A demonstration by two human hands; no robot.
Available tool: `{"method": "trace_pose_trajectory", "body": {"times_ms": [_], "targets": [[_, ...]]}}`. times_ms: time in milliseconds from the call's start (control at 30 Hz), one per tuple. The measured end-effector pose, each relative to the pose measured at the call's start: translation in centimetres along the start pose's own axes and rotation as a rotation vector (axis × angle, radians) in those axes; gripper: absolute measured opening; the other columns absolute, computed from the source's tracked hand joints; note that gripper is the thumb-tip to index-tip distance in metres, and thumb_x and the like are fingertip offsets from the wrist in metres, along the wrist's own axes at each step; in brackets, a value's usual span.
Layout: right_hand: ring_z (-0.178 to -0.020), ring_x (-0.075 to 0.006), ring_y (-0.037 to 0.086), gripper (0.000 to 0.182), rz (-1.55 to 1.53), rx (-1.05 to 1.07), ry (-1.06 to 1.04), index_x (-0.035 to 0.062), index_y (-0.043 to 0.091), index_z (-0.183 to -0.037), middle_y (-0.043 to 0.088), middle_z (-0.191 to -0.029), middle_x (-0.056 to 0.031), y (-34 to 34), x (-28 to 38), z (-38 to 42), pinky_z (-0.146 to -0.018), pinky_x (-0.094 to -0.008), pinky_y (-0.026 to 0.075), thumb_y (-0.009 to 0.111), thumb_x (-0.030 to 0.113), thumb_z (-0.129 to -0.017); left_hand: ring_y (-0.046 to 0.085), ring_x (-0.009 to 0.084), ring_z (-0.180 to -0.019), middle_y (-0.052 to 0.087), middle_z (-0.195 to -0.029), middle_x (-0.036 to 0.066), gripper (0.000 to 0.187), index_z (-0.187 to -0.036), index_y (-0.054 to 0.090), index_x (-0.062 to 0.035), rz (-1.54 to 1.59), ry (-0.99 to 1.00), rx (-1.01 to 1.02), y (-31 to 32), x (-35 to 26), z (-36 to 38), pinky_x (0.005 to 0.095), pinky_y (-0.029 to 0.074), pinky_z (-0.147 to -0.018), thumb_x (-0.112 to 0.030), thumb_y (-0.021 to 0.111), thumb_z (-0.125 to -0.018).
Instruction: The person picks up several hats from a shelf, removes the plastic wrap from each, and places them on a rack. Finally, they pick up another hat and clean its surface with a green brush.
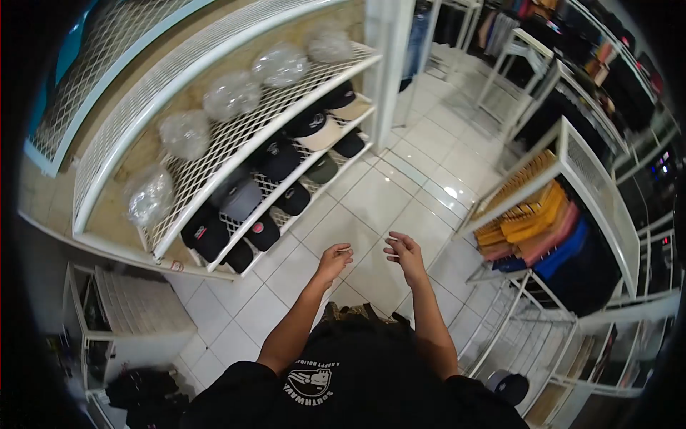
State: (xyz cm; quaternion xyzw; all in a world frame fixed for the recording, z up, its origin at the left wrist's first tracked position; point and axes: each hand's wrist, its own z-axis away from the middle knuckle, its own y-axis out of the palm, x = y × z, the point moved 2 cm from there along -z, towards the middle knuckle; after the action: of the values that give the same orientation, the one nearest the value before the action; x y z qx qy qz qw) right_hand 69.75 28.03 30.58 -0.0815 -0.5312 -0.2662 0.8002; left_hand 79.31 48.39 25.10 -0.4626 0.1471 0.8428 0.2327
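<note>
My left hand (334, 263) is held out in front of my body over the tiled floor, fingers bent a little and holding nothing. Across a small gap, my right hand (405, 256) hovers with its fingers apart, also holding nothing. Neither hand touches anything. Nearest on the left is a white mesh rack (187, 193) with caps on its lower shelves, among them a black cap with a beige brim (314, 129) and a grey cap (239, 198). Clear plastic domes (232, 94) stand in a row on its upper shelf.
On the right, folded clothes (536, 222) in yellow, pink and blue sit in a white-framed rack (597, 193). A dark cap (511, 387) lies low on the right. A white cabinet (136, 307) stands at lower left. Tiled floor (371, 193) runs between the racks.
</note>
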Motion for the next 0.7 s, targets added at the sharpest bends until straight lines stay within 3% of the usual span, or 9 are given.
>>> {"method": "trace_pose_trajectory", "body": {"times_ms": [67,300,400,500,700], "targets": [[-0.088,-0.0142,0.066,0.033,0.001,0.085,-0.006,0.0057,0.059,-0.126,0.067,-0.110,-0.0071,3.3,0.9,-2.2,-0.075,-0.0287,0.052,0.059,0.016,-0.094,0.065,0.0173,-0.098,0.066,-0.109,0.008,0.041,-0.129,0.057,-0.0058,0.055,0.017,-0.079,-2.4,-0.6,0.3,0.0290,0.047,-0.081,-0.024,0.064,-0.094],[-0.089,-0.0143,0.065,0.031,-0.015,0.188,-0.007,0.0057,0.061,-0.123,0.067,-0.110,-0.0067,8.2,4.1,-13.2,-0.074,-0.0286,0.052,0.058,0.016,-0.094,0.064,0.0152,-0.091,0.066,-0.101,0.008,0.037,-0.127,0.058,-0.0043,0.124,0.091,-0.208,-4.9,-4.6,-3.8,0.0275,0.045,-0.074,-0.018,0.064,-0.093],[-0.088,-0.0145,0.065,0.029,-0.009,0.176,0.005,0.0052,0.062,-0.120,0.066,-0.107,-0.0059,8.5,6.6,-19.0,-0.074,-0.0287,0.052,0.058,0.016,-0.093,0.064,0.0154,-0.091,0.066,-0.101,0.008,0.038,-0.128,0.057,-0.0031,0.074,0.122,-0.226,-3.9,-7.9,-8.1,0.0279,0.047,-0.077,-0.017,0.063,-0.093],[-0.095,-0.0203,0.064,0.031,-0.093,0.213,-0.004,0.0055,0.060,-0.123,0.065,-0.111,-0.0088,7.8,7.7,-26.5,-0.079,-0.0321,0.052,0.057,0.018,-0.094,0.063,0.0160,-0.092,0.065,-0.104,0.009,0.038,-0.129,0.056,-0.0019,0.048,0.166,-0.238,-2.2,-11.4,-13.8,0.0288,0.048,-0.083,-0.014,0.063,-0.094],[-0.093,-0.0171,0.061,0.039,-0.135,0.153,0.013,0.0041,0.057,-0.126,0.064,-0.108,-0.0076,8.3,10.7,-40.8,-0.077,-0.0316,0.051,0.064,0.019,-0.090,0.063,0.0168,-0.093,0.065,-0.105,0.010,0.039,-0.130,0.054,-0.0024,0.037,0.196,-0.297,0.8,-18.0,-24.0,0.0291,0.048,-0.085,-0.014,0.063,-0.094]]}}
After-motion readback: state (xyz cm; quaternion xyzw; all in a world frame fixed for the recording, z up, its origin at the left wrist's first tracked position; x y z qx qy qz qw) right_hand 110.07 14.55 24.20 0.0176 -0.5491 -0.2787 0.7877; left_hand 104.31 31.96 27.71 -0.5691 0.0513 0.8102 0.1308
